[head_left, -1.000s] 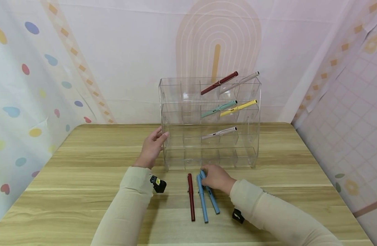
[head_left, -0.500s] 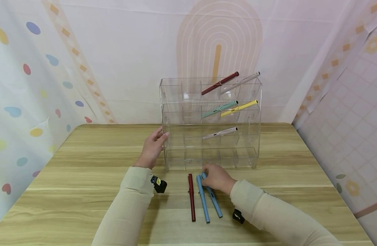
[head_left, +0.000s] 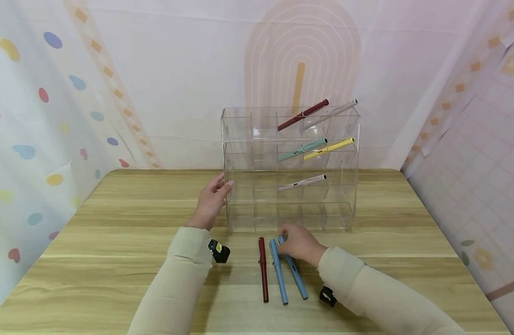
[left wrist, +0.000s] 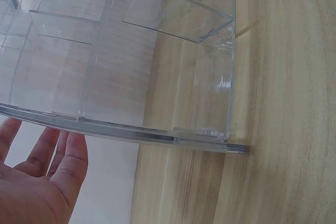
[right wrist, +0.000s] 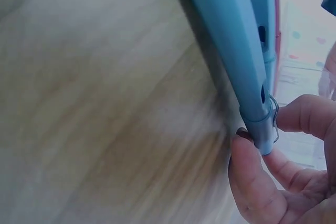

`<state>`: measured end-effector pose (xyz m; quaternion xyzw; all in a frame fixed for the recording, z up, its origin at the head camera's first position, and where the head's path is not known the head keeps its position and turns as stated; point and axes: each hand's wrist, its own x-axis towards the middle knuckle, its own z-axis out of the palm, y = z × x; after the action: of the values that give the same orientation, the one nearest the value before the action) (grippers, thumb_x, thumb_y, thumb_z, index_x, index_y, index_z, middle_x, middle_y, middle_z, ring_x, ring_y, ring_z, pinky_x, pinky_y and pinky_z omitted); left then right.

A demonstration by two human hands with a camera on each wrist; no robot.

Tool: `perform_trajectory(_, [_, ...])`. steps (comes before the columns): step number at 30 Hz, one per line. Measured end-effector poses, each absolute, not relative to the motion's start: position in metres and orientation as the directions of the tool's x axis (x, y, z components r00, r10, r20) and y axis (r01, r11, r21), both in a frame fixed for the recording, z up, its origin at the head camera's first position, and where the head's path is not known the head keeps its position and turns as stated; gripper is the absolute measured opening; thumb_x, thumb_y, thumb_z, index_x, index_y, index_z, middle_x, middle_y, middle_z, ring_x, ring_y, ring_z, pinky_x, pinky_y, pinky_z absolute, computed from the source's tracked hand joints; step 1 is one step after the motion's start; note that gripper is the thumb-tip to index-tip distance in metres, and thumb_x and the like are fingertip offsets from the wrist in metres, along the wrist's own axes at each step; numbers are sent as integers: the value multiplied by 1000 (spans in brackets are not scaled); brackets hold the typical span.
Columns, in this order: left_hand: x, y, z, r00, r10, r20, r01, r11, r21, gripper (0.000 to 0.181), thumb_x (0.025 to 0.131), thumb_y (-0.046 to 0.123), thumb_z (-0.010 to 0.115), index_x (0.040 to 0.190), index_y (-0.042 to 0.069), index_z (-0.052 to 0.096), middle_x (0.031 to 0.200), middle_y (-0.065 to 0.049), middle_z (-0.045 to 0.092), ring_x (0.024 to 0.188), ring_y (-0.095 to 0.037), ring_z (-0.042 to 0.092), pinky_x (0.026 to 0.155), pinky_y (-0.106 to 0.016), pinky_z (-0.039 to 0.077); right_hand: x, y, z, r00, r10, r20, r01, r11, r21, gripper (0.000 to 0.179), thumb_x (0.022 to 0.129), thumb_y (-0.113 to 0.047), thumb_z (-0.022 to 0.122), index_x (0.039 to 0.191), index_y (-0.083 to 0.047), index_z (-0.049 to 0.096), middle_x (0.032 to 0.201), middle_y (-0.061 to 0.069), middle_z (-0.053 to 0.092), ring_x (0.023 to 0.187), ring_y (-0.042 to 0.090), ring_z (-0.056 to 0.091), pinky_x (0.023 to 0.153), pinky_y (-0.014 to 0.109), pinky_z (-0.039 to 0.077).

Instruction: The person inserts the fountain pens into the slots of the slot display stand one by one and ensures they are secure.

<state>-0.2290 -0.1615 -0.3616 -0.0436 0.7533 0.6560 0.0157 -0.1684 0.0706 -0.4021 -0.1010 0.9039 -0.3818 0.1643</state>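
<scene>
A clear acrylic rack (head_left: 240,204) stands on the wooden table (head_left: 114,223) and holds several pens in its upper cells. My left hand (head_left: 210,204) rests with straight fingers against the rack's left side wall (left wrist: 157,66). Three pens lie in front of the rack: a dark red pen (head_left: 263,270) and two blue pens (head_left: 279,274). My right hand (head_left: 296,244) pinches the capped end of the right blue pen (head_left: 298,281), whose clip end (right wrist: 260,129) sits between thumb and fingers while the pen lies on the table.
The rack holds a dark red pen (head_left: 303,114), a grey pen (head_left: 336,110), a mint pen (head_left: 302,149), a yellow pen (head_left: 329,148) and a white pen (head_left: 303,182). Its left columns and bottom row hold nothing. Patterned curtain walls surround the table.
My right hand has swung the right blue pen's far end slightly to the right, away from the other blue pen. The left hand stays on the rack.
</scene>
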Motion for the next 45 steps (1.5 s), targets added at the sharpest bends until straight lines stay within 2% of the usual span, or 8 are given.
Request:
perform_trajectory(3, [-229,-161,-361,-996,-42,-81,-87,147,985,53,101,27,52,150,16,36,144,-16,44,129,-31,44,102,-50,39,-168,73,-400,-923,-299,-242,-12,652,-758,38,81,-1,69,118,0,59,83,8,65,46,10,39,46,24,37])
perform_trajectory(4, [-229,-161,-361,-996,-42,-83,-88,152,984,53,101,27,52,150,16,36,144,-16,44,129,-31,44,103,-50,39,-169,74,-399,-922,-295,-252,7,636,-772,39,81,-1,69,119,0,59,82,7,62,47,11,41,45,24,39])
perform_trajectory(9, [-229,-162,-361,-996,-39,-85,-90,154,984,53,101,27,51,150,16,36,145,-16,43,130,-31,43,104,-52,37,-169,79,-394,-916,-283,-285,75,576,-814,35,83,-3,66,117,-2,59,94,9,58,58,15,49,46,28,44])
perform_trajectory(13, [-228,-161,-360,-996,-33,-83,-88,162,983,53,101,28,51,150,17,36,145,-15,42,131,-31,43,103,-51,38,-168,83,-391,-912,-280,-300,118,521,-845,32,83,-2,62,114,-2,57,92,10,58,60,17,50,49,30,47])
perform_trajectory(21, [-228,-162,-363,-996,-23,-80,-83,179,980,52,101,31,50,150,19,36,146,-13,42,131,-30,43,104,-51,38,-167,92,-386,-919,-260,-296,179,396,-901,32,84,-3,61,115,-1,56,93,12,61,68,20,62,58,39,55])
perform_trajectory(36, [-228,-162,-362,-997,-25,-69,-73,173,982,55,101,31,51,151,18,34,145,-14,43,131,-29,42,104,-51,38,-169,114,-361,-948,-198,-248,200,235,-951,38,89,-3,57,125,5,48,103,14,56,77,18,61,68,45,57])
perform_trajectory(39, [-229,-162,-362,-997,-25,-67,-71,172,983,54,101,31,51,151,18,34,144,-14,43,131,-29,43,103,-51,38,-169,121,-355,-959,-179,-218,181,202,-962,38,89,-4,57,124,6,46,100,13,56,76,16,62,70,43,57])
perform_trajectory(45, [-228,-162,-362,-997,-27,-67,-71,177,982,54,101,31,51,151,18,35,144,-13,44,130,-28,44,101,-48,39,-170,137,-340,-978,-140,-155,139,118,-983,37,91,-5,56,123,7,43,94,5,55,73,11,62,66,32,57])
